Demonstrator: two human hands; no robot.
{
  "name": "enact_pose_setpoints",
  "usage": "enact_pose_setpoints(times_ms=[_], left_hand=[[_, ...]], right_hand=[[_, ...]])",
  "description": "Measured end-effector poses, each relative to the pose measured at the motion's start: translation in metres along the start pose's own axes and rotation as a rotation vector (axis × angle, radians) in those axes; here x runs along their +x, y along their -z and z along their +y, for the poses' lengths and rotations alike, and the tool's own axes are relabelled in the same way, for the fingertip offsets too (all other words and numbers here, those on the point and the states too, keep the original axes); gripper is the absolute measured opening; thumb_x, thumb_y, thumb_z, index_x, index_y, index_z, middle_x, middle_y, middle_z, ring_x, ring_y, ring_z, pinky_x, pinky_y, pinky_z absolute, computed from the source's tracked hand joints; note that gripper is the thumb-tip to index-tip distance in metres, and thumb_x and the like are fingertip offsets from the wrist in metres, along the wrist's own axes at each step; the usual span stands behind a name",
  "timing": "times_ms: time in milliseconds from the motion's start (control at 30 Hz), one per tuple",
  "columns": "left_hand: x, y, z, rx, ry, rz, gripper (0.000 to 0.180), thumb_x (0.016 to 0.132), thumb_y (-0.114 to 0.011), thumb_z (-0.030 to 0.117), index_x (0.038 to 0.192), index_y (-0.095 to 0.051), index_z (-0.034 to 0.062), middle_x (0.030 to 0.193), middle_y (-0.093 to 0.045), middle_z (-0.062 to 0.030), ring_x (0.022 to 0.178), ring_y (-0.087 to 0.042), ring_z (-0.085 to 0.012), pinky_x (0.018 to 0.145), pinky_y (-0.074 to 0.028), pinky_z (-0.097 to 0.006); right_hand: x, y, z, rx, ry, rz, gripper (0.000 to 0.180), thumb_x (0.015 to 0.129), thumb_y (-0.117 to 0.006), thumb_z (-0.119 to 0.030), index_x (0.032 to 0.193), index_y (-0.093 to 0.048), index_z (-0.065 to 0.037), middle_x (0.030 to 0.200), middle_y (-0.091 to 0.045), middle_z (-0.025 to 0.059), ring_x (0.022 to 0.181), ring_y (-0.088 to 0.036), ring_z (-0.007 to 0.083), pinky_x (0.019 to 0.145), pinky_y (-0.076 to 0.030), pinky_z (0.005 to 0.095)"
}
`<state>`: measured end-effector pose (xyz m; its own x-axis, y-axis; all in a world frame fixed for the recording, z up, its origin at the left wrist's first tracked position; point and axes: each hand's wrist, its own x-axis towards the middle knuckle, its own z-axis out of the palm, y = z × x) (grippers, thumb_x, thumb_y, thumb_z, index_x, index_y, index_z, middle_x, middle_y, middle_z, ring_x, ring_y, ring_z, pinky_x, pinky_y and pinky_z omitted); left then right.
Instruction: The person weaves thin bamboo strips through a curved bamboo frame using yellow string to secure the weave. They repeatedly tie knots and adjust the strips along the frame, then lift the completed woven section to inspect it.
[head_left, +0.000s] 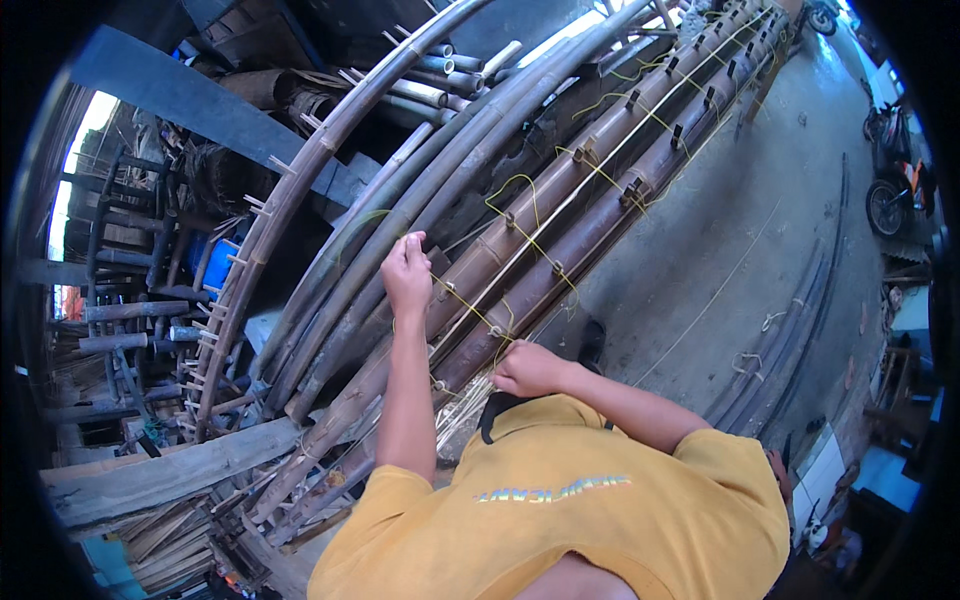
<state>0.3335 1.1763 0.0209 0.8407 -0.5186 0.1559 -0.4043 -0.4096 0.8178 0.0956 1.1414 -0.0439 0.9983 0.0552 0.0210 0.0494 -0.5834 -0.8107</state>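
Observation:
Two long brown bamboo poles (480, 262) lie side by side in front of me, running from lower left to far upper right. Yellow cord (461, 297) crosses them and is tied at intervals around small pegs (557, 267). My left hand (408, 275) is raised over the left pole, its fingers pinched on the cord, which runs taut down to a peg on the right pole. Beside that peg, my right hand (528, 369) is closed on the cord close to my body. A thin pale strip (560, 222) stretches lengthwise between the poles.
More bamboo poles (400, 215) are stacked at the left, beside a curved pole with short rungs (280, 195). A wooden beam (170, 468) lies lower left. Dark thin poles (775, 330) rest on the concrete floor (720, 230) at right; a motorcycle (893, 195) stands beyond.

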Motion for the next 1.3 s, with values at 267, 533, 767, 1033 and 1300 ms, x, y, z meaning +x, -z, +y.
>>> enact_pose_setpoints(times_ms=[267, 533, 767, 1033, 1300], left_hand=[[-0.003, 0.027, -0.052, 0.361, 0.045, -0.122, 0.048, 0.101, -0.049, 0.032, 0.131, -0.057, -0.0051, 0.104, -0.071, -0.0228, 0.101, -0.067, -0.0414, 0.091, -0.051, -0.049], [-0.154, 0.120, -0.098, 0.311, 0.179, -0.603, 0.033, 0.092, -0.060, 0.022, 0.119, -0.067, 0.0041, 0.113, -0.067, -0.0263, 0.104, -0.064, -0.0454, 0.095, -0.049, -0.050], [-0.189, 0.083, -0.153, -0.010, -0.314, -0.035, 0.037, 0.088, -0.068, 0.015, 0.124, -0.063, 0.0065, 0.112, -0.068, -0.0231, 0.104, -0.063, -0.0434, 0.093, -0.050, -0.049], [-0.170, 0.111, -0.092, 0.278, 0.038, -0.304, 0.028, 0.096, -0.058, 0.026, 0.112, -0.068, 0.0064, 0.105, -0.070, -0.0230, 0.100, -0.066, -0.0439, 0.087, -0.051, -0.051], [-0.168, 0.103, -0.106, 0.295, -0.102, -0.284, 0.026, 0.100, -0.053, 0.027, 0.104, -0.069, 0.0066, 0.092, -0.070, -0.0214, 0.086, -0.066, -0.0457, 0.075, -0.052, -0.053]], right_hand=[[0.021, -0.055, -0.069, 0.848, -0.002, -0.556, 0.060, 0.106, -0.040, -0.050, 0.138, -0.056, -0.002, 0.137, -0.059, 0.0176, 0.130, -0.051, 0.0258, 0.109, -0.039, 0.0421], [0.062, -0.088, -0.081, 1.250, -0.432, 0.636, 0.039, 0.105, -0.044, -0.034, 0.103, -0.065, -0.001, 0.093, -0.062, 0.0056, 0.087, -0.057, 0.0151, 0.073, -0.045, 0.0278], [0.161, -0.046, -0.160, 0.307, 0.278, -0.133, 0.049, 0.102, -0.043, -0.047, 0.105, -0.070, -0.007, 0.095, -0.070, 0.0173, 0.087, -0.065, 0.0353, 0.080, -0.051, 0.0422], [0.210, -0.035, -0.067, -0.127, -0.162, 0.109, 0.055, 0.099, -0.048, -0.054, 0.103, -0.073, -0.005, 0.091, -0.072, 0.0189, 0.091, -0.069, 0.0353, 0.082, -0.052, 0.0419], [0.207, -0.016, -0.107, 0.277, 0.021, 0.302, 0.057, 0.103, -0.051, -0.045, 0.073, -0.059, 0.003, 0.060, -0.050, 0.0082, 0.059, -0.050, 0.0169, 0.061, -0.045, 0.0407]])
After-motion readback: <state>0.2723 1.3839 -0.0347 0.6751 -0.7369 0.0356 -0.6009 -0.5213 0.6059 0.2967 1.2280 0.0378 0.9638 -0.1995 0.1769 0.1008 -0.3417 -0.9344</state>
